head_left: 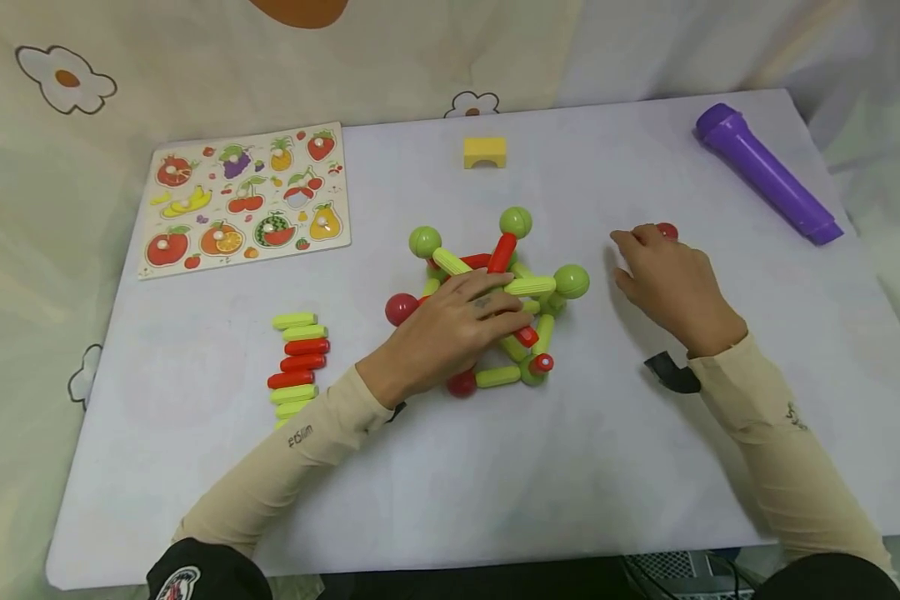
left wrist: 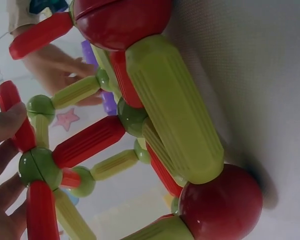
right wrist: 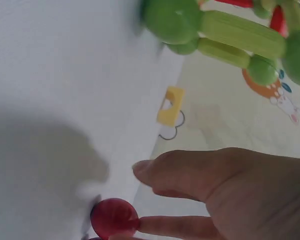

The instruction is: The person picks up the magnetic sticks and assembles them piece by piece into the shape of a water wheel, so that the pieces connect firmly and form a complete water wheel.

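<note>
On the white table (head_left: 420,500), near its middle, stands a red-and-green toy frame (head_left: 528,287), gripped from above by the left hand (head_left: 453,333); the right hand (head_left: 667,283), fingers loosely extended, touches a small red ball (right wrist: 112,217) (apart from the frame, out to its right).

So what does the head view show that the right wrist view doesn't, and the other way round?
Only the head view shows the fruit puzzle board, the purple tube and the row of loose green and red sticks.

Only the right wrist view shows the blue leaf print on the cloth backdrop.

Both show the right hand with a red ball at its fingers, the yellow arch block and the ball-and-stick structure, though the wrist view catches only part of that structure.
</note>
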Demonstrator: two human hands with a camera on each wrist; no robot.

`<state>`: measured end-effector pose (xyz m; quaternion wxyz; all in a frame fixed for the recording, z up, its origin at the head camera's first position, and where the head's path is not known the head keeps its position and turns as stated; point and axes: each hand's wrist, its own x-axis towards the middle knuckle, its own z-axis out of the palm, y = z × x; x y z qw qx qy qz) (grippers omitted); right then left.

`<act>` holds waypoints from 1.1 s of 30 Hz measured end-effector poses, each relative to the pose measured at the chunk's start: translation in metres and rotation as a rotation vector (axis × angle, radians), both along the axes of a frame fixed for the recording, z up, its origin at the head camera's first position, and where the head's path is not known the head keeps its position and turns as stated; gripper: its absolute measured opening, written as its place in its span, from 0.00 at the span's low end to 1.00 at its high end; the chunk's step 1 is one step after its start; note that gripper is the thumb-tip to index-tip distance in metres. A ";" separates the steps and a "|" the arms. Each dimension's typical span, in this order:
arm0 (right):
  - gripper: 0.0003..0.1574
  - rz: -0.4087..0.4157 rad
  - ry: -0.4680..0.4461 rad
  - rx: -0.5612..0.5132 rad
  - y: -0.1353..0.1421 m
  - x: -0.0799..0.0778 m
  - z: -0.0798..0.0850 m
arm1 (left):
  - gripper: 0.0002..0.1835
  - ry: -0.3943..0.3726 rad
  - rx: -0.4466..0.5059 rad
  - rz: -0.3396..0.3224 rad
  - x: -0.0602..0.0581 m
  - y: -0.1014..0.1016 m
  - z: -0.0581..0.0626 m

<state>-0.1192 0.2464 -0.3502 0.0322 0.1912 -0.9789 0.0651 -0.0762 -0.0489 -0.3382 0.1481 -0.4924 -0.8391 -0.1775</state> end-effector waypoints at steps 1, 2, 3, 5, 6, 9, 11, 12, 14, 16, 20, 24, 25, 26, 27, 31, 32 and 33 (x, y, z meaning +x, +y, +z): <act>0.24 0.001 0.002 0.013 -0.001 -0.001 -0.002 | 0.14 -0.002 0.004 -0.002 0.000 0.000 0.000; 0.23 0.001 0.012 0.020 -0.002 -0.001 -0.004 | 0.14 -0.002 0.008 -0.003 0.000 0.000 0.000; 0.21 0.001 0.027 0.025 -0.002 -0.001 -0.005 | 0.14 -0.004 0.012 -0.004 0.000 -0.001 0.000; 0.20 -0.002 0.057 0.022 -0.004 -0.001 -0.006 | 0.14 -0.005 0.017 -0.005 -0.001 -0.001 0.000; 0.20 -0.003 0.066 0.017 -0.004 -0.001 -0.006 | 0.14 -0.004 0.018 -0.004 -0.001 -0.001 -0.001; 0.20 -0.003 0.034 0.009 -0.005 -0.002 -0.006 | 0.14 0.000 0.020 -0.001 -0.001 -0.001 -0.001; 0.19 -0.011 -0.010 0.001 -0.006 -0.003 -0.005 | 0.14 0.002 0.021 0.000 -0.001 -0.001 -0.001; 0.19 -0.019 -0.036 -0.005 -0.006 -0.004 -0.005 | 0.14 0.003 0.020 0.001 -0.001 -0.001 -0.001; 0.17 -0.024 -0.069 -0.019 -0.005 -0.004 -0.006 | 0.14 0.005 0.019 0.000 -0.001 -0.001 -0.001; 0.14 -0.022 -0.086 -0.035 -0.005 -0.004 -0.007 | 0.14 0.006 0.021 0.000 -0.002 -0.001 0.000; 0.11 0.000 -0.141 -0.052 -0.002 0.000 -0.007 | 0.13 0.008 0.026 -0.004 -0.002 -0.001 -0.001; 0.16 0.047 -0.231 -0.155 -0.003 0.013 0.012 | 0.13 0.000 0.032 -0.014 -0.001 0.000 -0.002; 0.18 0.071 -0.249 -0.202 -0.004 0.018 0.020 | 0.13 -0.003 0.033 -0.014 -0.001 0.001 -0.002; 0.19 0.101 -0.258 -0.256 -0.006 0.024 0.029 | 0.13 -0.003 0.034 -0.014 -0.001 0.001 -0.003; 0.20 0.143 -0.256 -0.314 -0.009 0.029 0.037 | 0.14 -0.004 0.036 -0.012 -0.001 0.001 -0.003; 0.24 0.319 -0.242 -0.462 -0.021 0.050 0.056 | 0.15 -0.008 0.032 0.001 0.000 0.000 -0.002; 0.25 0.354 -0.241 -0.485 -0.025 0.053 0.057 | 0.15 -0.009 0.033 0.001 0.000 0.000 -0.002; 0.25 0.382 -0.248 -0.505 -0.028 0.057 0.056 | 0.16 -0.011 0.035 0.001 0.000 0.000 -0.002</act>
